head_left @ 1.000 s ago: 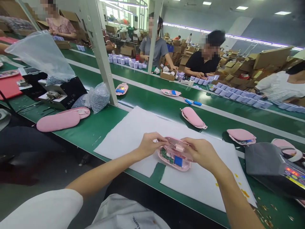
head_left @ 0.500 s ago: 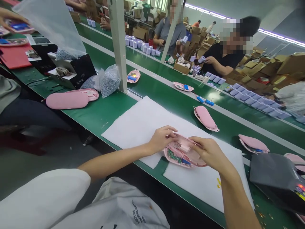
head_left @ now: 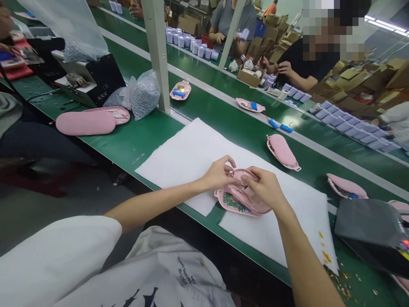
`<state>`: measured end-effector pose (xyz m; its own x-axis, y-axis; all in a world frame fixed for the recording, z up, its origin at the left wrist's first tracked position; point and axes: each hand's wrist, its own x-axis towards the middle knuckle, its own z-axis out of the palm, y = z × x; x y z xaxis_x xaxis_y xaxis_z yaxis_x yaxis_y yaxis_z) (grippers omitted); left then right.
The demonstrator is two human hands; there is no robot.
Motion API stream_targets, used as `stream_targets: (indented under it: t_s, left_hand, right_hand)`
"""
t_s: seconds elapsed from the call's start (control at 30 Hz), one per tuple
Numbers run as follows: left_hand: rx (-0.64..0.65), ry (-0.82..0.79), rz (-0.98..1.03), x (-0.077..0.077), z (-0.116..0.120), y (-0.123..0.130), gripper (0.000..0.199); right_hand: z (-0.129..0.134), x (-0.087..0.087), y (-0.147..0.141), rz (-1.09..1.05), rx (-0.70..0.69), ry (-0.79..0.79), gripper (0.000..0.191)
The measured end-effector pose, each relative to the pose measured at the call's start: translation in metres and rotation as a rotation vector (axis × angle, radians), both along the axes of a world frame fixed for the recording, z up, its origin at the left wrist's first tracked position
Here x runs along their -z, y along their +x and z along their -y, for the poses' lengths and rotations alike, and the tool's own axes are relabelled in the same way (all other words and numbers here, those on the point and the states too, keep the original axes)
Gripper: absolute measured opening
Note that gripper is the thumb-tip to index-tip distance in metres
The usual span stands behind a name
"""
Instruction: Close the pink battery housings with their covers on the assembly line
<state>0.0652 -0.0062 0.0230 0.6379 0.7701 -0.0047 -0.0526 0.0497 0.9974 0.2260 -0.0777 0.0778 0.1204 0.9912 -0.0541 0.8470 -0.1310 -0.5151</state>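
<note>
My left hand (head_left: 219,175) grips the far left edge of a pink oval shell half (head_left: 255,205), its fingers closed there. With fingers bent over the rim and thumb pressing inside, my right hand (head_left: 266,187) holds the same piece from the right. The shell is tilted, its hollow side and thin red wires facing me. Below and partly hidden by it lies the matching pink bottom shell (head_left: 219,196), with a green circuit board (head_left: 234,202) inside. My fingers cover part of the upper shell's inside.
A white foam sheet (head_left: 179,166) lies on the green bench. Other pink casings (head_left: 283,151) rest beyond it. A dark grey machine (head_left: 367,221) stands at right, with scraps nearby. At left are a pink casing (head_left: 86,123), a bag of small metal parts (head_left: 145,94) and a post (head_left: 156,55).
My right hand has moved left along the upper shell, its thumb now inside, covering the white block seen before. Both hands are closer together. The whole view has shifted slightly.
</note>
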Motion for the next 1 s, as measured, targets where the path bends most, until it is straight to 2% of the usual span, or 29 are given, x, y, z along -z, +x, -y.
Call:
stream_targets:
  t_s: [0.2,0.3,0.43,0.57,0.63,0.7,0.73,0.77,0.8,0.83,0.87,0.93,1.0]
  left_hand:
    - [-0.001,0.0,-0.002,-0.001,0.001,-0.001,0.046]
    - [-0.032,-0.029,-0.016,0.0,0.002,0.002,0.047]
    - [-0.06,-0.102,-0.037,0.005,-0.001,0.003,0.04]
    - [0.025,0.0,-0.11,-0.003,-0.001,0.001,0.022]
    - [0.065,0.088,-0.156,-0.009,-0.002,0.0,0.026]
    - [0.142,0.118,-0.18,-0.015,-0.006,0.001,0.032]
    - [0.195,0.121,-0.2,-0.017,-0.009,0.002,0.035]
    - [0.248,0.124,-0.228,-0.02,-0.011,0.003,0.036]
    - [0.293,0.125,-0.258,-0.022,-0.013,0.004,0.037]
    - [0.326,0.125,-0.288,-0.024,-0.014,0.005,0.037]
    - [0.347,0.119,-0.312,-0.026,-0.014,0.005,0.037]
    - [0.335,0.089,-0.323,-0.029,-0.012,0.008,0.036]
    - [0.267,0.039,-0.301,-0.029,-0.01,0.011,0.038]
  right_hand:
    - [-0.003,0.0,-0.002,-0.114,0.026,0.029,0.026]
    - [-0.003,0.001,0.0,-0.078,0.041,0.043,0.022]
    - [-0.005,0.007,0.007,-0.016,0.051,0.072,0.019]
    - [-0.005,0.006,-0.005,-0.019,0.062,0.195,0.015]
    - [-0.001,0.007,-0.008,-0.032,0.048,0.213,0.012]
    - [0.011,0.01,0.005,-0.134,0.084,0.278,0.018]
    - [0.024,0.013,0.018,-0.218,0.193,0.367,0.021]
    - [0.042,0.016,0.036,-0.309,0.361,0.488,0.025]
    - [0.065,0.02,0.057,-0.395,0.57,0.622,0.028]
    - [0.092,0.023,0.08,-0.478,0.865,0.779,0.031]
    - [0.12,0.027,0.104,-0.496,1.015,0.842,0.034]
    - [0.168,0.034,0.146,-0.527,1.128,0.869,0.038]
    - [0.198,0.039,0.177,-0.518,1.115,0.854,0.042]
